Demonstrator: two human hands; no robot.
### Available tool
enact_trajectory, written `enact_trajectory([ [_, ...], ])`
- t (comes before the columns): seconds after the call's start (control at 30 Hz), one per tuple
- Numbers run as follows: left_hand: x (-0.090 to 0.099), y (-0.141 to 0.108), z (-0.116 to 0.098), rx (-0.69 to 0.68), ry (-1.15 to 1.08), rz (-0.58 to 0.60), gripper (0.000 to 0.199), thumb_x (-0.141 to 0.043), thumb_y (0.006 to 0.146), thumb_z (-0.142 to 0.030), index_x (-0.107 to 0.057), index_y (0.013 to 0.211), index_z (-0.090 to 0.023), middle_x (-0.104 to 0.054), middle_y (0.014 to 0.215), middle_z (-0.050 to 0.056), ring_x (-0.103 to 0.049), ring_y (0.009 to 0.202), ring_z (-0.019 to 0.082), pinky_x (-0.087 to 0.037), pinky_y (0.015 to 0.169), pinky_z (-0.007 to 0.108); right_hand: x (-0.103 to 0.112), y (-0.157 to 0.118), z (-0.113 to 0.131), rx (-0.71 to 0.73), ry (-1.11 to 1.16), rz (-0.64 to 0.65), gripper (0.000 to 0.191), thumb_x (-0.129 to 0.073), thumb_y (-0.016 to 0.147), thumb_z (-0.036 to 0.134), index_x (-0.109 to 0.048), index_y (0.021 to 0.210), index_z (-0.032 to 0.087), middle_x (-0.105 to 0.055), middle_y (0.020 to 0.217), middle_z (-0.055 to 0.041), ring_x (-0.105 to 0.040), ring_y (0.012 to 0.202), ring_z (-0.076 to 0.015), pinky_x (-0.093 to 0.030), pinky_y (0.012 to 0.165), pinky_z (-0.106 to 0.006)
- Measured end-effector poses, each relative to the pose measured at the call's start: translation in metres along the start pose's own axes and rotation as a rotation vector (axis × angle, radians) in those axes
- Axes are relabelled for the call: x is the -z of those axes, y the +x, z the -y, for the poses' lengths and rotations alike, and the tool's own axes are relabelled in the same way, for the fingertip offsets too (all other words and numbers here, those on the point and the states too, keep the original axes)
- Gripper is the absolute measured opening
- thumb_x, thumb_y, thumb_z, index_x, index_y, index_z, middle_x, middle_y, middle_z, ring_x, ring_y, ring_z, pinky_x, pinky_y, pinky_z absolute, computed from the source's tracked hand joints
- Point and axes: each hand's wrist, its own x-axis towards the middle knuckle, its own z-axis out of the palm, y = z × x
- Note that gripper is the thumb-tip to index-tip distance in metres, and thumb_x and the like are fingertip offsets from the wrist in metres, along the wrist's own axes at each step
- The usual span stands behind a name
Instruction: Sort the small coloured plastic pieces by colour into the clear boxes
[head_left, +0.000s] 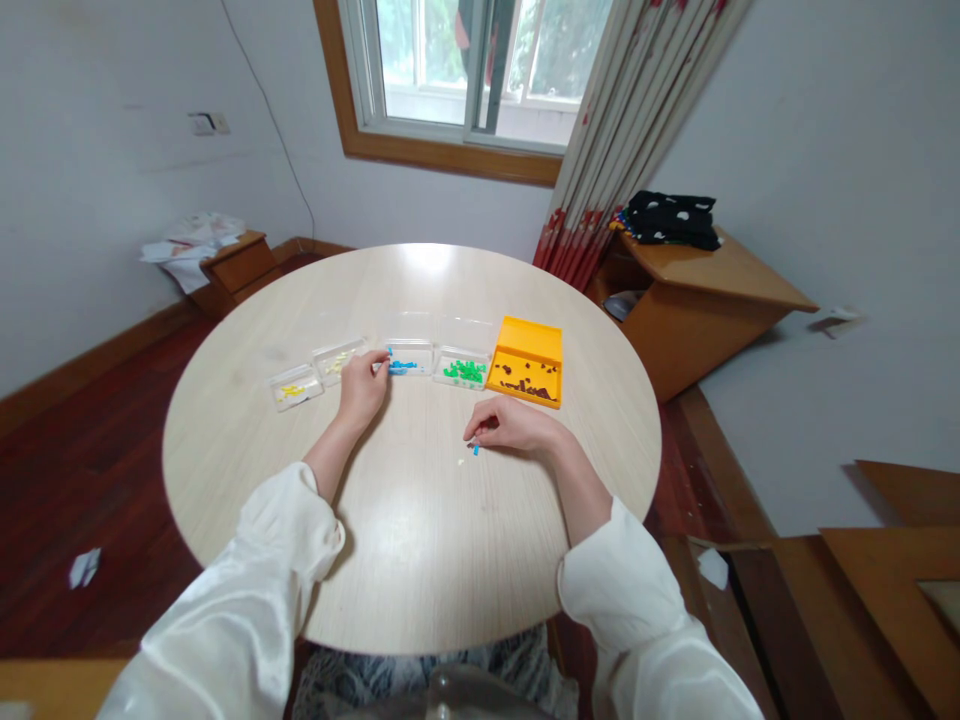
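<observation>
My left hand (365, 387) reaches over the near left corner of a clear box (424, 373) of small blue building blocks (403, 366). Its thumb and forefinger are pinched on a tiny blue block (389, 352). Above the table's middle, my right hand (514, 424) is curled, its fingertips pressed together and low over the tabletop. Just under those fingers shows another small blue block (476, 450), with a dark brown bit beside it. Whether the fingers grip these pieces is too small to tell. A pale little piece (460, 462) lies to their left.
Clear boxes hold green blocks (465, 372), pale yellow pieces (339, 362) and yellow pieces (293, 391). An opened orange case (534, 345) with dark brown pieces stands at the row's right end. They share a round wooden table (405, 560). A side cabinet (720, 275) stands beyond it.
</observation>
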Motion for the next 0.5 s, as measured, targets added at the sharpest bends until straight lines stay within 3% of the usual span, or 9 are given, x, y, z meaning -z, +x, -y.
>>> enact_trajectory([
  [0.3, 0.000, -0.004, -0.006, -0.057, 0.015, -0.001, 0.022, -0.052, 0.080, -0.024, -0.069, 0.090, -0.014, -0.071, 0.086, 0.008, -0.058, 0.076, 0.019, -0.044, 0.076, 0.032, 0.000, 0.000, 0.002, 0.005, -0.030, 0.011, 0.010, -0.062, 0.070, 0.011, -0.072, 0.075, 0.012, -0.065, 0.072, -0.0030, -0.056, 0.064, -0.0099, -0.042, 0.061, -0.021],
  [0.5, -0.003, -0.015, -0.022, -0.105, -0.031, 0.088, 0.019, -0.051, 0.079, -0.023, -0.068, 0.087, -0.016, -0.070, 0.085, 0.007, -0.058, 0.076, 0.018, -0.045, 0.074, 0.030, 0.002, 0.000, 0.003, 0.091, -0.059, 0.064, 0.017, -0.059, 0.075, 0.009, -0.073, 0.083, 0.013, -0.067, 0.078, -0.0039, -0.058, 0.070, -0.0104, -0.044, 0.065, -0.022],
])
